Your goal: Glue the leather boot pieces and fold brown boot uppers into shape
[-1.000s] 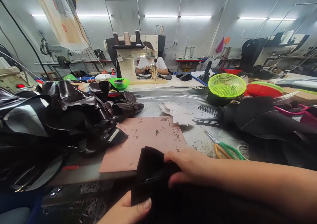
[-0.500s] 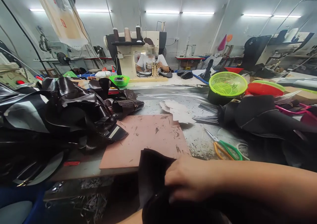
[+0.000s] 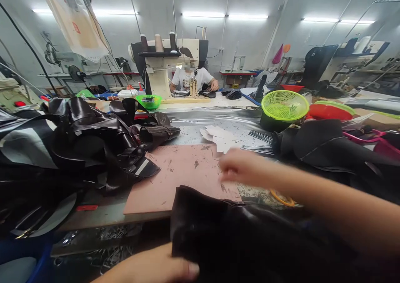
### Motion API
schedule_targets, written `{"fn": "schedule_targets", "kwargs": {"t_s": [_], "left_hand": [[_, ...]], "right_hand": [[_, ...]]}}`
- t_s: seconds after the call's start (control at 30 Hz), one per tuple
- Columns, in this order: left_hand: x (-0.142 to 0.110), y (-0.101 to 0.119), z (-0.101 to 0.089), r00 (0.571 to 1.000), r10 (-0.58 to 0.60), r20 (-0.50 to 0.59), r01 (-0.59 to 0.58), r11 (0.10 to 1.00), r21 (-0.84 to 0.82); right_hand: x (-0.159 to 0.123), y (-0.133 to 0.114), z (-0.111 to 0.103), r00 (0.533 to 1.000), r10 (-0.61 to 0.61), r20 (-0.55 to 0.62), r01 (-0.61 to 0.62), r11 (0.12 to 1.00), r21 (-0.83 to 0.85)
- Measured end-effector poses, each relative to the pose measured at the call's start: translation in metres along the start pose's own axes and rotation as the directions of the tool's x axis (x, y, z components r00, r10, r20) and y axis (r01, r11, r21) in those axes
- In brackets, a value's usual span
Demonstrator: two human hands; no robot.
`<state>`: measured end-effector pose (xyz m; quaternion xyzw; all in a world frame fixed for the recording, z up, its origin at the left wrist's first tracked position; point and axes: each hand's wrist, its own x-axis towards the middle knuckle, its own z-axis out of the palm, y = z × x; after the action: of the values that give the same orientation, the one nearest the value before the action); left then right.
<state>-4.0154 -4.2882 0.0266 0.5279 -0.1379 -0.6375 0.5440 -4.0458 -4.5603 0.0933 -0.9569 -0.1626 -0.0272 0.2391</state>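
A dark leather boot upper fills the bottom middle, glossy in places, its top edge standing before the front of the bench. My left hand grips its lower left side, the thumb lying over the leather. Raised off the leather, my right hand is over the right part of a pink cutting board. Motion smears its fingers, which look bent; whether anything is between them I cannot make out. Behind the right forearm, the orange handle of the scissors shows in part.
Shiny dark leather uppers are heaped on the left, more black ones on the right. Near the middle lie white paper scraps. A yellow-green basket stands behind. Across the bench a person works at a sewing machine.
My right hand has let go of the boot upper and moved up over the board, its forearm now covering most of the scissors. My left hand shows again, gripping the leather.
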Motion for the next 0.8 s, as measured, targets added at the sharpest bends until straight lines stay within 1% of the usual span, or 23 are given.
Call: {"fn": "schedule_targets", "kwargs": {"t_s": [0.03, 0.07, 0.1, 0.13, 0.17, 0.2, 0.23, 0.27, 0.3, 0.33, 0.37, 0.4, 0.43, 0.47, 0.5, 0.53, 0.57, 0.6, 0.67, 0.7, 0.73, 0.77, 0.8], "left_hand": [[0.004, 0.006, -0.004, 0.998, -0.051, -0.030, 0.048, 0.994, -0.101], [0.006, 0.012, -0.008, 0.993, -0.091, -0.073, 0.072, 0.970, -0.233], [0.009, 0.018, -0.012, 0.986, -0.109, -0.125, 0.056, 0.927, -0.371], [0.010, 0.023, -0.017, 0.977, -0.111, -0.180, 0.010, 0.875, -0.483], [0.011, 0.027, -0.022, 0.969, -0.099, -0.225, -0.046, 0.826, -0.561], [0.012, 0.031, -0.028, 0.963, -0.071, -0.259, -0.107, 0.784, -0.611], [0.013, 0.033, -0.033, 0.960, -0.025, -0.279, -0.166, 0.750, -0.640], [0.015, 0.033, -0.037, 0.957, 0.028, -0.287, -0.218, 0.723, -0.655], [0.016, 0.032, -0.041, 0.955, 0.083, -0.285, -0.259, 0.703, -0.663], [0.018, 0.029, -0.044, 0.951, 0.139, -0.275, -0.293, 0.685, -0.667], [0.020, 0.025, -0.045, 0.943, 0.195, -0.270, -0.329, 0.672, -0.664], [0.022, 0.021, -0.045, 0.931, 0.233, -0.280, -0.362, 0.668, -0.650], [0.023, 0.016, -0.044, 0.917, 0.244, -0.316, -0.394, 0.683, -0.616], [0.023, 0.012, -0.041, 0.903, 0.221, -0.367, -0.406, 0.716, -0.568], [0.023, 0.008, -0.037, 0.890, 0.173, -0.421, -0.393, 0.759, -0.520], [0.021, 0.007, -0.032, 0.878, 0.107, -0.466, -0.355, 0.800, -0.484], [0.019, 0.007, -0.028, 0.869, 0.030, -0.494, -0.301, 0.825, -0.478], [0.017, 0.008, -0.023, 0.865, -0.039, -0.501, -0.254, 0.827, -0.501], [0.013, 0.011, -0.019, 0.881, -0.108, -0.461, -0.219, 0.770, -0.599], [0.012, 0.012, -0.019, 0.893, -0.119, -0.435, -0.219, 0.728, -0.649], [0.011, 0.012, -0.021, 0.903, -0.118, -0.414, -0.225, 0.690, -0.688], [0.010, 0.011, -0.024, 0.912, -0.106, -0.396, -0.232, 0.662, -0.712], [0.010, 0.009, -0.027, 0.923, -0.086, -0.375, -0.235, 0.646, -0.726]], "right_hand": [[-0.002, 0.013, -0.017, 0.982, 0.171, -0.076, -0.162, 0.981, 0.107], [-0.008, 0.026, -0.032, 0.938, 0.308, -0.157, -0.267, 0.934, 0.239], [-0.016, 0.037, -0.044, 0.861, 0.452, -0.233, -0.348, 0.857, 0.380], [-0.027, 0.046, -0.050, 0.760, 0.592, -0.268, -0.409, 0.756, 0.511], [-0.039, 0.052, -0.050, 0.673, 0.702, -0.232, -0.455, 0.641, 0.618], [-0.051, 0.056, -0.044, 0.608, 0.776, -0.166, -0.487, 0.530, 0.694], [-0.061, 0.057, -0.031, 0.603, 0.796, -0.053, -0.518, 0.441, 0.733], [-0.069, 0.056, -0.013, 0.636, 0.769, 0.063, -0.531, 0.377, 0.759], [-0.075, 0.053, 0.009, 0.676, 0.723, 0.146, -0.521, 0.328, 0.788], [-0.077, 0.049, 0.032, 0.718, 0.675, 0.169, -0.477, 0.300, 0.826], [-0.077, 0.044, 0.055, 0.749, 0.637, 0.182, -0.433, 0.262, 0.863], [-0.075, 0.039, 0.076, 0.754, 0.639, 0.153, -0.362, 0.209, 0.908], [-0.071, 0.034, 0.093, 0.741, 0.663, 0.110, -0.289, 0.167, 0.943], [-0.067, 0.029, 0.105, 0.725, 0.686, 0.059, -0.219, 0.149, 0.964], [-0.062, 0.025, 0.113, 0.708, 0.706, 0.021, -0.156, 0.128, 0.979], [-0.057, 0.023, 0.118, 0.691, 0.723, -0.004, -0.109, 0.110, 0.988], [-0.053, 0.022, 0.120, 0.667, 0.745, -0.016, -0.076, 0.090, 0.993], [-0.049, 0.022, 0.120, 0.631, 0.776, -0.014, -0.057, 0.063, 0.996], [-0.041, 0.025, 0.118, 0.535, 0.844, 0.047, -0.061, -0.017, 0.998], [-0.037, 0.026, 0.118, 0.506, 0.857, 0.100, -0.081, -0.068, 0.994], [-0.033, 0.027, 0.117, 0.506, 0.849, 0.149, -0.101, -0.114, 0.988], [-0.029, 0.026, 0.116, 0.539, 0.821, 0.188, -0.114, -0.151, 0.982], [-0.026, 0.024, 0.115, 0.588, 0.783, 0.203, -0.113, -0.168, 0.979]]}}
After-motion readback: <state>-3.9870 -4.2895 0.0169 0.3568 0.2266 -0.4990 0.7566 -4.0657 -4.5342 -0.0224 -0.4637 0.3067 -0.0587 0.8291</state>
